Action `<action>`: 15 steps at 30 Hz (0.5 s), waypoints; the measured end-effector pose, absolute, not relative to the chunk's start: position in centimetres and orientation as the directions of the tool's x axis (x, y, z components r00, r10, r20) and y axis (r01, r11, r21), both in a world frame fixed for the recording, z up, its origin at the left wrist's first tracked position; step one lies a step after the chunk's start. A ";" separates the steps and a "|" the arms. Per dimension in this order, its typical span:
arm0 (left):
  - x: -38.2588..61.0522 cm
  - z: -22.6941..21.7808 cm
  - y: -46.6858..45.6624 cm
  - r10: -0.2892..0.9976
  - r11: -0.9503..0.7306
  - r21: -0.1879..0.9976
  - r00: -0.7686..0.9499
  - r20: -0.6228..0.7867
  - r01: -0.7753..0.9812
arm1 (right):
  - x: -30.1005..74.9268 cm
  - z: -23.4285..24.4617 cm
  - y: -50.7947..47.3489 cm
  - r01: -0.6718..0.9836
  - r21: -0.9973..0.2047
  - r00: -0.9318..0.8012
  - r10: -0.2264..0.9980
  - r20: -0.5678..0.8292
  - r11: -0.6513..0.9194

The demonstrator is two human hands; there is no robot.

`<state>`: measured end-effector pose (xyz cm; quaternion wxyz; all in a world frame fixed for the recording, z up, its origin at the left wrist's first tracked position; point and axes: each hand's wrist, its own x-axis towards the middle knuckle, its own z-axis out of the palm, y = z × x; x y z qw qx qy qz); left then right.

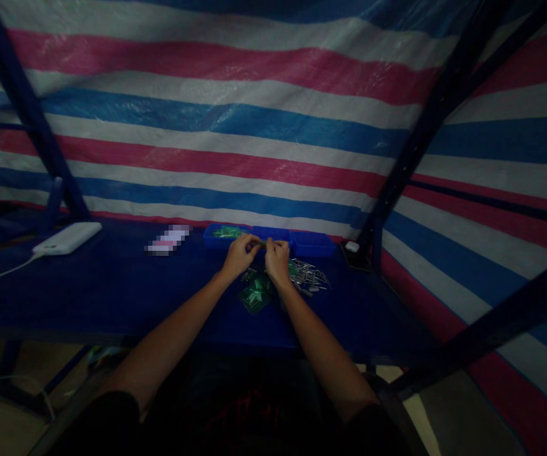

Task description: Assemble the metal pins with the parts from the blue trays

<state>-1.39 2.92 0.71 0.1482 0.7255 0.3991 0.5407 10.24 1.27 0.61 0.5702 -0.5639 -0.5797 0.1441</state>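
Note:
My left hand [239,255] and my right hand [279,258] are close together above the blue table, fingertips pinched. Between them is a small, thin greenish piece [262,242], too small and dark to make out its kind. Under and just right of my right hand lies a loose pile of slim silvery metal pieces [310,277]. Nearer to me, between my forearms, is a clear green plastic bag [255,294] with small pale green pieces in or on it. A few dark metal bits [248,274] lie below my left hand.
Behind my hands stand a left blue bin [210,243] holding green pieces, a middle blue bin [293,235] partly hidden, and a right blue bin [314,246]. A white power bank [68,239] with a cable lies left. A dark phone-like slab [357,258] carries a white case [352,246].

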 end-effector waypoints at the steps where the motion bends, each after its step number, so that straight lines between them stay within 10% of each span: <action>1: -1.3 0.8 2.7 0.715 -0.659 0.599 0.131 0.687 0.454 | 10.3 0.6 1.4 0.492 -0.819 0.325 0.811 0.486 0.294; 9: -1.1 0.8 2.3 0.693 -0.692 0.557 0.208 0.690 0.459 | 10.8 0.6 1.5 0.390 -0.857 0.240 0.862 0.447 0.336; 15: -1.4 0.9 3.2 0.942 -0.333 0.941 0.077 0.328 0.065 | 10.7 1.0 0.7 0.591 -0.669 0.127 0.768 0.628 0.450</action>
